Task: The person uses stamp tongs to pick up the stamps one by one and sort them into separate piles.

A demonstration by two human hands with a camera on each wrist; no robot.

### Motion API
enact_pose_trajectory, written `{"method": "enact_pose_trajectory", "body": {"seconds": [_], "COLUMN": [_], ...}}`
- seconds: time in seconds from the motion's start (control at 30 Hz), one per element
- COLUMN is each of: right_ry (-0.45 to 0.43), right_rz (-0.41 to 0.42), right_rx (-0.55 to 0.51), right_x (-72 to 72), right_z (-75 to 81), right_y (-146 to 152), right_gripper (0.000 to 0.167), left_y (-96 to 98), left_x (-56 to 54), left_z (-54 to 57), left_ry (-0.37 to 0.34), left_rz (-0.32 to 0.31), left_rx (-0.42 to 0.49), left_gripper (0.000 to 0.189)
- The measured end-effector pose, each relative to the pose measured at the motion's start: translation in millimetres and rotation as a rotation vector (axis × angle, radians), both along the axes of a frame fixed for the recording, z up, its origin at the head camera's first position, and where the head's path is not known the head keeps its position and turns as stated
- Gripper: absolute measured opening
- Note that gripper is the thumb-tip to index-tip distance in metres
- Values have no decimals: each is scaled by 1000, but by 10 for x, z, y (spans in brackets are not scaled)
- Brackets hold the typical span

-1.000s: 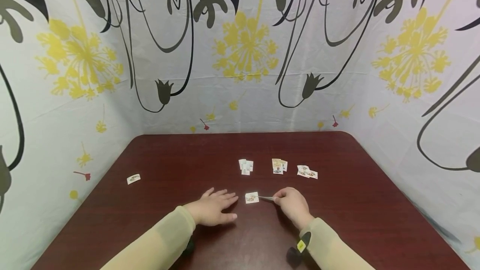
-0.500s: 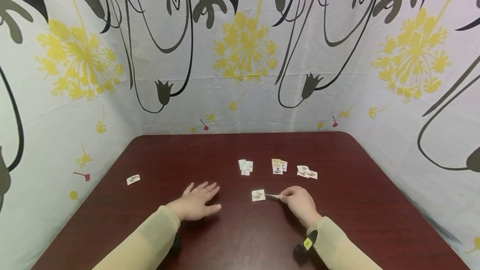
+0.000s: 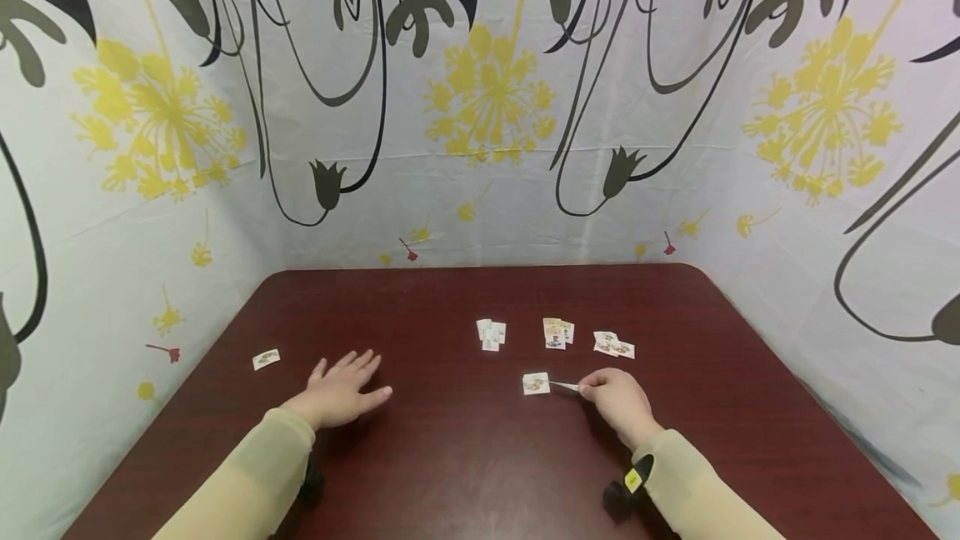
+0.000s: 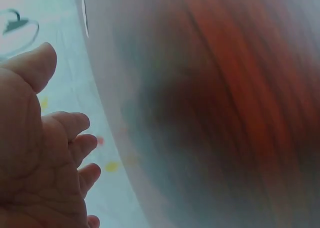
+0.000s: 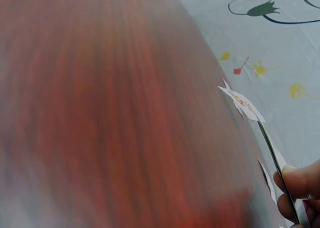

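Note:
My right hand (image 3: 619,403) pinches a pair of metal tweezers (image 3: 564,386) between thumb and fingers. At the tweezers' tips is a small white picture card (image 3: 536,383), held off to the left of the hand. In the right wrist view the thin tweezers (image 5: 272,155) reach up to the card (image 5: 245,105), seen nearly edge-on. My left hand (image 3: 336,392) is over the left part of the table with fingers spread and nothing in it. The left wrist view shows its palm (image 4: 35,173) and loosely bent fingers.
A lone card (image 3: 266,358) lies far left on the dark red table (image 3: 420,473). Toward the back lie three overlapping card groups: one in the middle (image 3: 491,335), one right of it (image 3: 558,332), and one further right (image 3: 614,345). Patterned cloth (image 3: 495,215) surrounds the table.
My left hand has moved left, away from the card. The right hand, with tweezers and card, has shifted right and slightly toward the back. The other cards stay put.

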State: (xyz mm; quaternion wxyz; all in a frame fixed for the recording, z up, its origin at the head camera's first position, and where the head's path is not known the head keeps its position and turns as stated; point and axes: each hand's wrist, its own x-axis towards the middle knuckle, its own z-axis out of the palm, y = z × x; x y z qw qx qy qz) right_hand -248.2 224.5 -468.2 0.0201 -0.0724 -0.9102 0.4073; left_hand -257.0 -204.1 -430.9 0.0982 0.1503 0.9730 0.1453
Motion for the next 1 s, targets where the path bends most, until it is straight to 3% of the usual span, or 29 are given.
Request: {"method": "enact_pose_trajectory", "body": {"seconds": [0.57,1.0], "right_ry": [-6,-4], "right_rz": [-14,-63], "right_rx": [-7,8], "right_x": [-34,-79], "right_z": [37,79], "right_y": [284,534], "right_gripper": [11,17], "left_y": [-755,-1193], "left_x": [-140,-188], "left_z": [-57,-73], "left_ry": [-30,-81], "left_rz": [208,275], "left_rx": [-14,-24], "left_gripper": [88,98]}}
